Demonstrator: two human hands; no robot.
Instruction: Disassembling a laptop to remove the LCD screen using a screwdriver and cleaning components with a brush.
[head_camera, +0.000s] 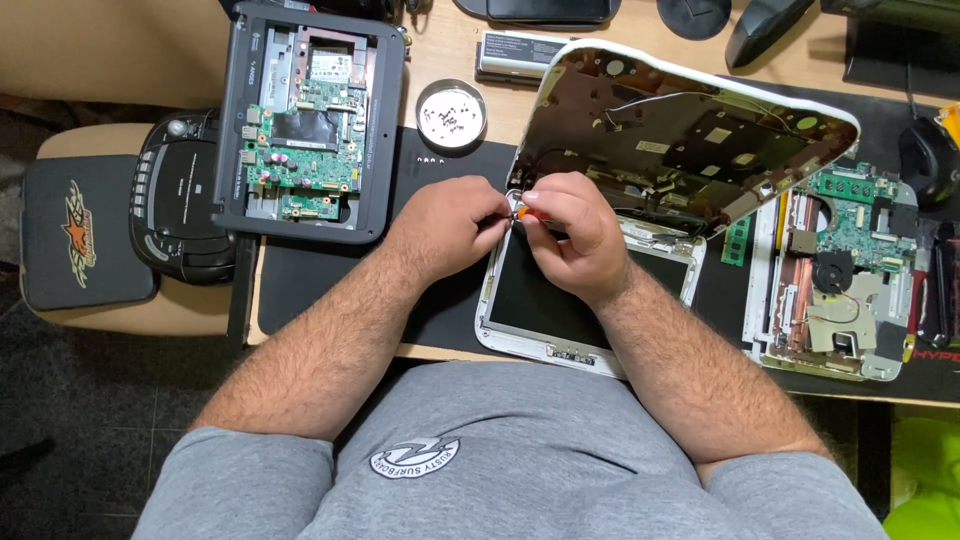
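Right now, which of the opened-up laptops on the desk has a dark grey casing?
The opened laptop base at the far left, beside the small dish of screws. The one under the hands and the one at right are white-cased.

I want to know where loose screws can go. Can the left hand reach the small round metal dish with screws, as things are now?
Probably yes. The round dish sits on the desk just beyond the left hand, with only bare black mat between them. The hand would first have to let go at the white laptop's hinge.
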